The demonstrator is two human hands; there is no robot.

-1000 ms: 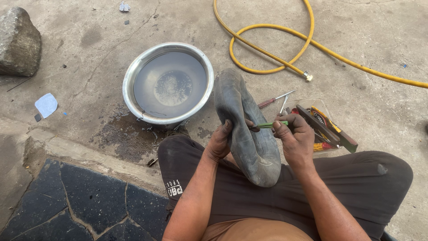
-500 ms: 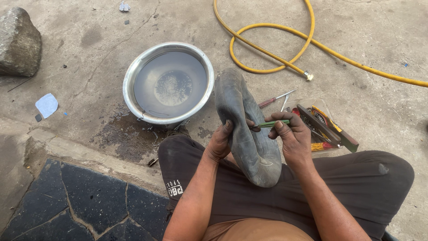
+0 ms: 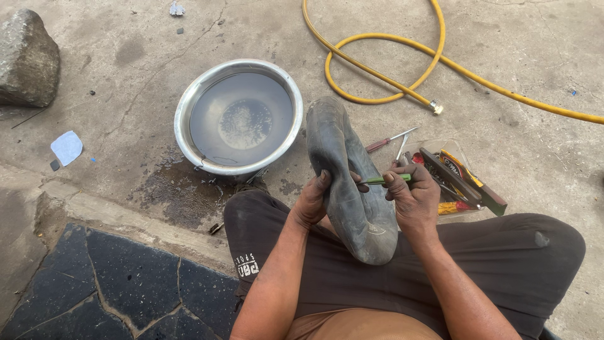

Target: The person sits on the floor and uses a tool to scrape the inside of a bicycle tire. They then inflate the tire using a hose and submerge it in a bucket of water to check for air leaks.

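Since 1 second ago the right hand (image 3: 412,198) has shifted slightly, bringing the green-handled tool (image 3: 385,179) level against the rubber, while the left hand (image 3: 313,200) keeps its grip in the same place. Largest in view is the concrete floor (image 3: 516,75), cracked and stained, with a wet patch beside the round metal basin (image 3: 238,117), which holds cloudy water. Dark stone paving (image 3: 100,283) lies at the lower left, and a grey rock (image 3: 26,58) sits at the upper left corner. 1 yellow hose (image 3: 377,72) loops across the upper right, its metal end resting on the floor. The black inner tube (image 3: 349,182) stands folded upright over the person's lap, between the 2 hands, its top near the basin's rim. The left hand's fingers are clamped on the tube's left edge, thumb pressed to the rubber. The right hand's fingers are closed together around the tool, whose tip touches the tube's right side. Just behind the right hand a clear tray (image 3: 450,179) holds mixed hand tools, and a red-handled screwdriver (image 3: 389,140) lies on the floor beside it. A pale blue scrap (image 3: 66,148) lies near the rock.
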